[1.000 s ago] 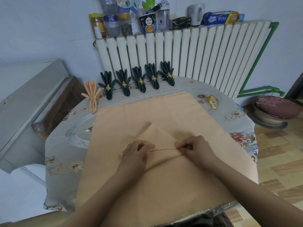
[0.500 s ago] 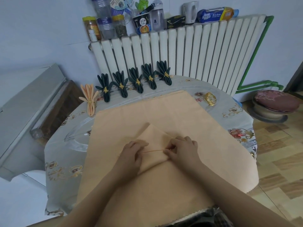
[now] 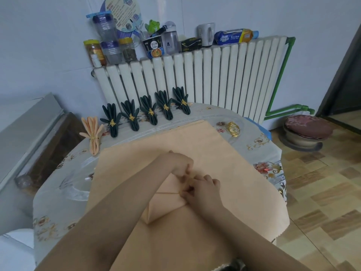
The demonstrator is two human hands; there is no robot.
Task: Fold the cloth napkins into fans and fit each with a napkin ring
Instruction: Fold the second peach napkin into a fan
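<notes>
I've got both hands bunched at the middle of the peach napkin, lying on the cloth-covered table. My left hand pinches the pleats from the far side, my right hand pinches them just nearer me. The crease runs left from my fingertips. The gold rings sit far right, nearer my right hand.

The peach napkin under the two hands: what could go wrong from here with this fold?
1. Both hands, left and right, pinch the peach napkin at one spot; the far pleats may open.
2. It lies on a stack of napkins, so the sheet below might get dragged along.
</notes>
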